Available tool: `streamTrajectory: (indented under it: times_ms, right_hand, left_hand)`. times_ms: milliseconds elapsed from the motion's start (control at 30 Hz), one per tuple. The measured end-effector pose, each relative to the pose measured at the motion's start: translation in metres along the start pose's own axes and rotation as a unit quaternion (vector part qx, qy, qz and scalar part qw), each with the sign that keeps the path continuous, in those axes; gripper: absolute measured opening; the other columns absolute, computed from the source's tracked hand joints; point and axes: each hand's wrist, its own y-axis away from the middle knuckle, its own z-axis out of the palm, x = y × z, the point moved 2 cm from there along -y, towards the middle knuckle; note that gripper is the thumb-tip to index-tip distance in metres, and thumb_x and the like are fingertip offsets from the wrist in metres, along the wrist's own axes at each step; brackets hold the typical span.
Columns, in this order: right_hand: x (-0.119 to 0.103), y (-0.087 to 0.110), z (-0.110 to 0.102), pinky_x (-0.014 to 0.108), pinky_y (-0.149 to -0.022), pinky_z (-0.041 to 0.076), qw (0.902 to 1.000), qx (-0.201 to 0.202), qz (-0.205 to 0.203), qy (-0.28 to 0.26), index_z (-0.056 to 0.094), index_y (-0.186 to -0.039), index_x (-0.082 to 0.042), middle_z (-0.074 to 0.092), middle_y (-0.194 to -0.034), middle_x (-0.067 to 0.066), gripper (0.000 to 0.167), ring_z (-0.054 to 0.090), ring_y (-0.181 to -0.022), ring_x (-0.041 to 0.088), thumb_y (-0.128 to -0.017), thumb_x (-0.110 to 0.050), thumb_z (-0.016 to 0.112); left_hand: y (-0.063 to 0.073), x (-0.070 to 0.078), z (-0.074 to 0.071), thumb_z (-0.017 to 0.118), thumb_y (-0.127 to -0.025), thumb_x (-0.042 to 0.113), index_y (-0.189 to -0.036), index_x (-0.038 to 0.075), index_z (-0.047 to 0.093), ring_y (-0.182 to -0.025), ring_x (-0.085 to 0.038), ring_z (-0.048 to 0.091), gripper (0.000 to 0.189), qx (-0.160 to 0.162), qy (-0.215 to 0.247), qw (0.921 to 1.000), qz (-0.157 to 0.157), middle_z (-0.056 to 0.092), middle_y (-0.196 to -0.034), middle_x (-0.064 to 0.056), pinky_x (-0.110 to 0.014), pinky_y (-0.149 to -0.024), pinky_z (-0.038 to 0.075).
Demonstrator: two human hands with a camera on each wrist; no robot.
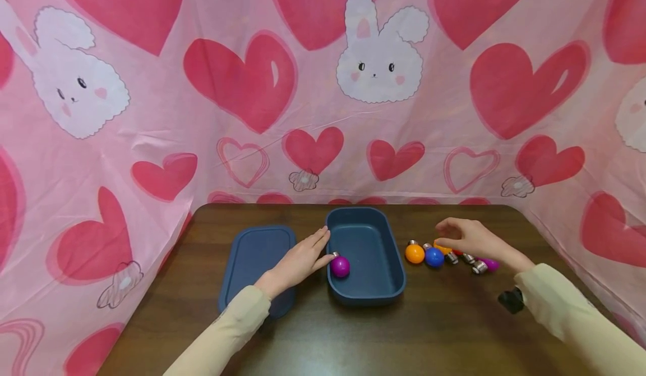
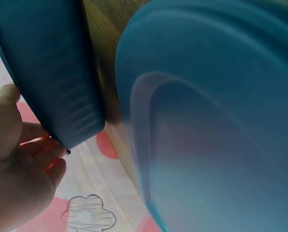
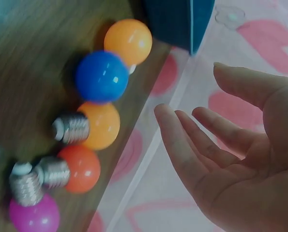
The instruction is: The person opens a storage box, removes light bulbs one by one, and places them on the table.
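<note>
My left hand (image 1: 299, 260) rests against the left rim of a deep blue rectangular box (image 1: 362, 296), fingers extended. In the left wrist view its fingertips lie along the wall of the box (image 2: 47, 72). One purple light bulb (image 1: 340, 267) lies inside at the left, its metal base towards the back. To the right of the box, my right hand (image 1: 476, 240) hovers over a row of coloured bulbs with its fingers loosely bent and nothing in them. Among these are an orange bulb (image 3: 128, 41), a blue bulb (image 3: 101, 77), a red-orange bulb (image 3: 81, 168) and a magenta bulb (image 3: 35, 215).
A flat blue lid (image 1: 259, 252) lies on the brown wooden table (image 1: 333, 339) left of the box, partly under my left forearm. Behind the table's far edge hangs a pink cloth (image 1: 323, 106) with hearts and rabbits. Something small and black (image 1: 511, 301) shows at my right cuff.
</note>
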Motion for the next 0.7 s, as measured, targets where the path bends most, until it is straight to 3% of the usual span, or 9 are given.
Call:
streamTrajectory:
  times_ms: [300, 567, 700]
  right_hand:
    - [-0.029, -0.014, 0.013, 0.048, -0.088, 0.059, 0.9988, -0.016, -0.042, -0.018, 0.064, -0.119, -0.002, 0.07, -0.116, 0.019, 0.04, 0.068, -0.103, 0.03, -0.092, -0.031, 0.069]
    - [-0.054, -0.027, 0.031, 0.023, -0.077, 0.059, 0.9945, -0.031, -0.09, -0.043, 0.065, -0.116, 0.0, 0.073, -0.106, 0.012, 0.037, 0.069, -0.088, 0.017, -0.091, -0.027, 0.071]
    - [-0.066, -0.033, 0.042, 0.022, -0.075, 0.059, 0.9921, -0.039, -0.107, -0.052, 0.065, -0.113, 0.001, 0.073, -0.104, 0.015, 0.035, 0.07, -0.086, 0.018, -0.089, -0.024, 0.073]
  left_hand:
    - [0.0, 0.001, -0.002, 0.055, -0.1, 0.04, -0.149, -0.002, 0.041, -0.143, -0.033, 0.044, 0.066, 0.0, -0.003, 1.0, 0.0, 0.039, -0.158, -0.018, -0.047, -0.114, 0.042]
    - [-0.001, 0.0, -0.002, 0.055, -0.1, 0.041, -0.149, -0.001, 0.04, -0.143, -0.033, 0.044, 0.066, -0.002, -0.002, 1.0, -0.002, 0.039, -0.157, -0.018, -0.047, -0.114, 0.042]
    - [0.0, 0.0, -0.002, 0.055, -0.1, 0.041, -0.149, -0.001, 0.04, -0.143, -0.033, 0.044, 0.066, -0.003, 0.0, 1.0, -0.002, 0.039, -0.157, -0.018, -0.047, -0.113, 0.043]
